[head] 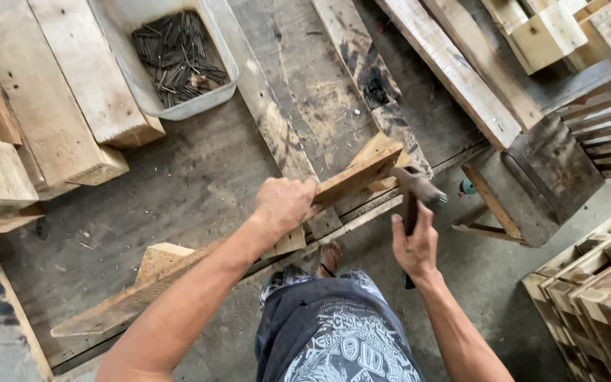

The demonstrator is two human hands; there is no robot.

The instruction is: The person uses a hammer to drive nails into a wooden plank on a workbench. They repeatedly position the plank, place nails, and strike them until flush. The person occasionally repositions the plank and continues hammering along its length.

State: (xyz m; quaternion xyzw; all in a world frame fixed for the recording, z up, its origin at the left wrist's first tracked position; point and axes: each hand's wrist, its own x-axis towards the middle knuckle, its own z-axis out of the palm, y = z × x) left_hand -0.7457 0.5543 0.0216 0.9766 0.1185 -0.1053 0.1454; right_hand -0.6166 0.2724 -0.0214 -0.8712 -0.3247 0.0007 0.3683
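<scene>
Spreading under everything is a dark, worn plywood work table (192,184), ringed by stacked pale planks (58,92) at the left and finished slatted pallets (595,290) at the right. On its near edge lies a long wooden slat (199,265) with blocks fixed beneath it. The left hand (284,205) is closed over the slat near its far end, pinning it down. The right hand (415,247) has its fingers wrapped around the handle of a hammer (415,189), whose head sits just beside the slat's end. As I judge it, a glancing blow could catch the left knuckles, since they lie close to the head, or the slat could skid off the edge. A grey tub of nails (175,56) stands well apart at the back
</scene>
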